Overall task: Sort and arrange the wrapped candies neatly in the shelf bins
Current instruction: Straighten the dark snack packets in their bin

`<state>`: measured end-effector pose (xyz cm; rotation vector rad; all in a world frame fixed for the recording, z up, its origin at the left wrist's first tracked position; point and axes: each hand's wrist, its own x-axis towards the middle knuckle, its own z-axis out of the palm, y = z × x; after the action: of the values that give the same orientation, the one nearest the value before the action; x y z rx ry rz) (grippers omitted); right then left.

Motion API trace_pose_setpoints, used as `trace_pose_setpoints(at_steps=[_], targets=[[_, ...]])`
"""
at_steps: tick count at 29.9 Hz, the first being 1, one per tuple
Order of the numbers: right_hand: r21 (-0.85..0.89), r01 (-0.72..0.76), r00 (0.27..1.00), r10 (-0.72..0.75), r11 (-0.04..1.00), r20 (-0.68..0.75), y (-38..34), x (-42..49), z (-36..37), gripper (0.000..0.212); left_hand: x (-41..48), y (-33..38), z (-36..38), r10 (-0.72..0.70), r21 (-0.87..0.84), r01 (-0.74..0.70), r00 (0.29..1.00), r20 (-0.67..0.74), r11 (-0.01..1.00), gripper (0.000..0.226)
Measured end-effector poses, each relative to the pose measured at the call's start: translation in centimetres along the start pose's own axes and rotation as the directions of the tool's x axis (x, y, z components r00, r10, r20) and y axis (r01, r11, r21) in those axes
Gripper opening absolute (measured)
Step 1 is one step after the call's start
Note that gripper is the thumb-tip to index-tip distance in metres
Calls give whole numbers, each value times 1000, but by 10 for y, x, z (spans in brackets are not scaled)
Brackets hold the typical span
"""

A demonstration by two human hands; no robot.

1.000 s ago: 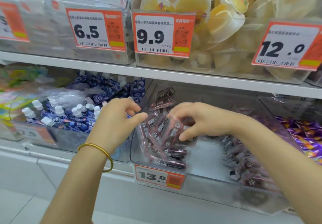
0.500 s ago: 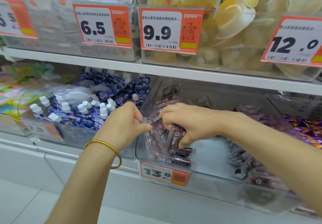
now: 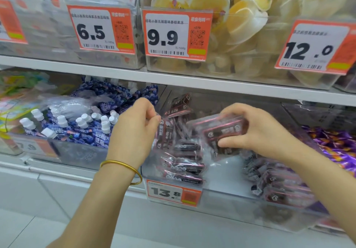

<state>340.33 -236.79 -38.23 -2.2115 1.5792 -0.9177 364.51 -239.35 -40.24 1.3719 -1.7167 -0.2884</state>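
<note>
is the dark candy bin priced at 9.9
No, the price tag on the front of the dark candy bin reads 13.8.

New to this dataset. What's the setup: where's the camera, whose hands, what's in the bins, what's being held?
There is no robot here. A person works with bare hands, and the only camera sits on their head, looking forward and down, so every picture shares that one view. They face shop shelves with clear bins. The right hand grips a small stack of dark red wrapped candies over the bin with the 13.8 price tag. A second pile sits at the bin's left end and a loose heap lies at its right. The left hand, which wears a gold bangle, curls its fingers beside that pile; whether it pinches a candy is unclear. Neighbouring bins hold blue pouches, purple sweets and, above, yellow jelly cups.
</note>
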Motion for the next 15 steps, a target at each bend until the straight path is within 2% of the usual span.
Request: trace_pose_setpoints(at_steps=[3,5,8,10,12,15], targets=[[108,-155,980,167,982,-105,12,-24,-1,48,-3,11,3,70,86,-64,995,-73,994,13],[128,-198,973,210,972,-96,15,-34,6,54,-4,22,0,124,146,-107,986,-113,983,12],[-16,-239,971,239,971,-14,17,-39,18,57,-3,39,-8,190,149,-165,967,-172,975,11],[-205,-229,966,248,952,74,17,-38,22,56,-1,48,-5,237,114,-220,957,-165,969,11],[-388,-185,942,276,903,193,16,-39,21,57,3,52,7,269,62,-264,959,-90,962,9],[-437,-140,888,308,889,342,16,-43,14,58,9,56,33,316,40,-319,946,72,947,8]])
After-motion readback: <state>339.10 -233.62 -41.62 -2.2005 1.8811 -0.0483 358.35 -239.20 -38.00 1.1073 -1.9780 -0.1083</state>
